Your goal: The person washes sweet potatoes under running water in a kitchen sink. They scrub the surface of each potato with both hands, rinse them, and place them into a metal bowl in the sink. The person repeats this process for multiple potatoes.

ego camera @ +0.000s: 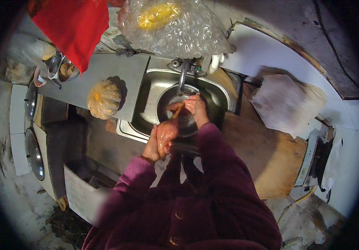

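My left hand (152,146) is closed around a wet, reddish root vegetable (167,132), apparently a sweet potato, over the near edge of the sink (150,82). Its thin tapering end points up toward the tap (183,76). My right hand (197,107) is beside that thin end with the fingers extended and the thumb raised; whether the fingertips touch it is unclear. Below the hands, a round metal basin (163,93) stands in the sink under the spout. Something reddish shows in the basin, partly hidden by the root and my fingers.
A ribbed pumpkin (104,99) sits on the grey counter (132,72) left of the sink. Bubble wrap (179,34) hangs behind the tap, and a red cloth (76,31) hangs at upper left. Metal bowls (61,70) stand at far left. A wooden board (273,162) lies to the right.
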{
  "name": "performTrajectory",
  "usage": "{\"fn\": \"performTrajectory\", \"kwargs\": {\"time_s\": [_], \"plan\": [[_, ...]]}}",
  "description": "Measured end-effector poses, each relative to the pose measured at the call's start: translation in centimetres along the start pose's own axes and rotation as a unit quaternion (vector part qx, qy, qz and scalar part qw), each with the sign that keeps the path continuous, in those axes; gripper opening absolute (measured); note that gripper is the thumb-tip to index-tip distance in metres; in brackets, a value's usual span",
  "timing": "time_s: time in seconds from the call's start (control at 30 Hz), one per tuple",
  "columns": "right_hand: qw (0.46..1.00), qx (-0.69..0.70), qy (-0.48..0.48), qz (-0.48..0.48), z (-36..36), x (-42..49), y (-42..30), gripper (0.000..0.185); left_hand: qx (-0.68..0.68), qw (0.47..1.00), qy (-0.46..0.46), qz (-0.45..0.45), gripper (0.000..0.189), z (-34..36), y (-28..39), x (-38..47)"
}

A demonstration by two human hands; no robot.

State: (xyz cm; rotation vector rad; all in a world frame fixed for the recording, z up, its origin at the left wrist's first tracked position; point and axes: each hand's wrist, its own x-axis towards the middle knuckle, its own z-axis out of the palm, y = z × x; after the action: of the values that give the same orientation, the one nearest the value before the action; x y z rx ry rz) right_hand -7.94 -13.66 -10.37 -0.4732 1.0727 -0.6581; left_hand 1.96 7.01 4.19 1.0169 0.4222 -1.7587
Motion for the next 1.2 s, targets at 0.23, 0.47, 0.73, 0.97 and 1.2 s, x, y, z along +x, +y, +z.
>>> {"fn": "performTrajectory", "kwargs": {"time_s": [0.23, 0.47, 0.73, 0.97, 1.2], "plan": [[0.623, -0.726, -0.206, -0.209, -4.4, 4.2, 5.3, 0.036, -0.061, 0.997, 0.019, 0.040, 0.068, -2.9, 0.6, 0.0], [0.813, -0.446, 0.100, -0.359, -6.3, 7.0, 9.0, 0.031, -0.019, 0.998, 0.011, 0.058, 0.072, -3.3, 1.2, 2.3], [0.846, 0.370, -0.316, 0.217, -0.2, -1.3, 2.2, 0.030, 0.029, 0.992, 0.033, 0.121, 0.074, -2.7, 2.0, 5.8], [0.842, -0.381, -0.227, -0.306, 7.5, -17.0, -1.9, 0.033, 0.342, 0.808, -0.095, 0.470, 0.043, 0.6, 1.4, 7.0], [0.599, -0.618, -0.088, -0.502, 8.3, -18.9, -3.7, 0.034, -0.025, 0.954, -0.125, 0.270, 0.040, 6.1, 1.0, 2.9]]}}
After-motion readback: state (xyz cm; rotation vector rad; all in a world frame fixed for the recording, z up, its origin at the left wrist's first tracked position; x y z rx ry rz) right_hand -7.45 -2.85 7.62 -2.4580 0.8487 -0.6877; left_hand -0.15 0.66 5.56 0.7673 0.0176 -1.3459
